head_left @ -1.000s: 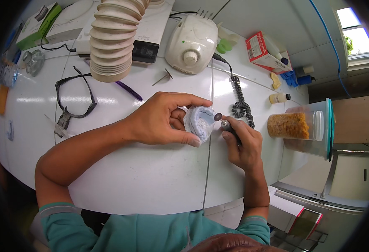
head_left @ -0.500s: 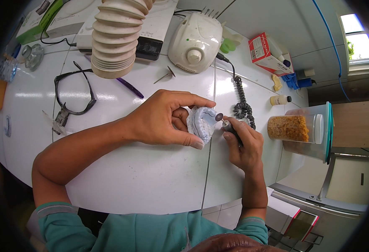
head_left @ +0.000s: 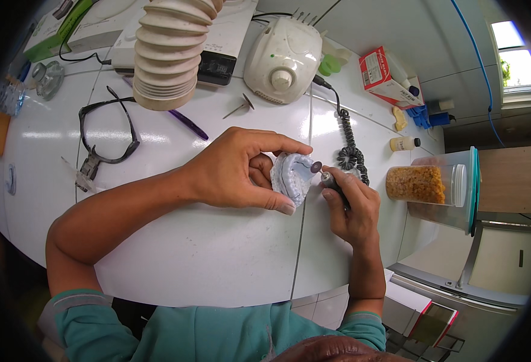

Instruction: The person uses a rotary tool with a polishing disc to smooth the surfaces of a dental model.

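My left hand (head_left: 241,172) grips a pale bluish-white dental cast (head_left: 294,178), its thumb along the lower side and index finger over the top. Dark lines show on the cast. My right hand (head_left: 353,208) is closed round a dark and silver rotary handpiece (head_left: 333,187). The handpiece's small dark disc (head_left: 316,167) is at the cast's right edge; whether it touches cannot be told. A coiled black cord (head_left: 345,140) lies beyond the handpiece, leading toward a white control unit (head_left: 282,60). A loose disc on a shank (head_left: 247,104) lies above my hands.
Protective glasses (head_left: 108,158) and a purple instrument (head_left: 190,125) lie left. A ribbed hose (head_left: 170,60) hangs above. Right are a tub of orange granules (head_left: 416,185), a small bottle (head_left: 405,143) and a red-white box (head_left: 386,75). Glass jar (head_left: 49,81) and boxes (head_left: 60,27) stand back left.
Both hands, the cast and the handpiece have shifted slightly rightward in the picture, as has much of the bench background. The grips look unchanged.
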{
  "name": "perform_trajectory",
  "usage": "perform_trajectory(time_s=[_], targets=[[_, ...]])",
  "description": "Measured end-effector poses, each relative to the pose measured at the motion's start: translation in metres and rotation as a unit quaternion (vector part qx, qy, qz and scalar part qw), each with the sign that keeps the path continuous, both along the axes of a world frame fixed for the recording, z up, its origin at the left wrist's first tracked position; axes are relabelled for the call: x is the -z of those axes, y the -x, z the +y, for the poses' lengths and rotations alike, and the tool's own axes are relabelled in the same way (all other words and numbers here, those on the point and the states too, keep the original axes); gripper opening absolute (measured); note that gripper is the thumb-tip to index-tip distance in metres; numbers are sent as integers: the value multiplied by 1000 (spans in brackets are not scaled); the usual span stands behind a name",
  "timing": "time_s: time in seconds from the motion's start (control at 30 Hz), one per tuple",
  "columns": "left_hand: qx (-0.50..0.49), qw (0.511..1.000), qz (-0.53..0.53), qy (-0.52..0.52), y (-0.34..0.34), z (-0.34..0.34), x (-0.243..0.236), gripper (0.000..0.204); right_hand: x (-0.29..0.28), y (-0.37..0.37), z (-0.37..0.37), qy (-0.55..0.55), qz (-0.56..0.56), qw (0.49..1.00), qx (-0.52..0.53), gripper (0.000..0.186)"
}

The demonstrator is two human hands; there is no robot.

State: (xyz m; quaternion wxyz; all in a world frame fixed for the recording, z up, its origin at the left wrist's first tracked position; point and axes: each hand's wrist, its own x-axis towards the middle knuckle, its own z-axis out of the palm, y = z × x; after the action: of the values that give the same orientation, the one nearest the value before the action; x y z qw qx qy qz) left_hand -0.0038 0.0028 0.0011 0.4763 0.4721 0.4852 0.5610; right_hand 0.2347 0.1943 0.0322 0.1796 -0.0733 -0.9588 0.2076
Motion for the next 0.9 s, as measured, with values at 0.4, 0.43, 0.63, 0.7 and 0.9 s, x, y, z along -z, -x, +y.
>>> perform_trajectory(time_s=[0.4, 0.43, 0.63, 0.7, 0.9], targets=[[-1, 1000, -10, 6, 0, 1, -1, 87, -3, 2, -2, -14, -5, 1000, -2, 38], [-1, 1000, -10, 6, 0, 1, -1, 87, -3, 2, -2, -16, -4, 1000, -2, 38], [-4, 1000, -12, 6, 0, 0, 0, 87, -4, 2, -3, -22, -10, 1000, -3, 39], [-3, 1000, -17, 5, 0, 1, -1, 88, -5, 2, -3, -25, -11, 1000, -3, 39], [-3, 1000, -10, 19, 1, 0, -2, 87, -5, 1, -3, -30, -16, 999, -5, 40]])
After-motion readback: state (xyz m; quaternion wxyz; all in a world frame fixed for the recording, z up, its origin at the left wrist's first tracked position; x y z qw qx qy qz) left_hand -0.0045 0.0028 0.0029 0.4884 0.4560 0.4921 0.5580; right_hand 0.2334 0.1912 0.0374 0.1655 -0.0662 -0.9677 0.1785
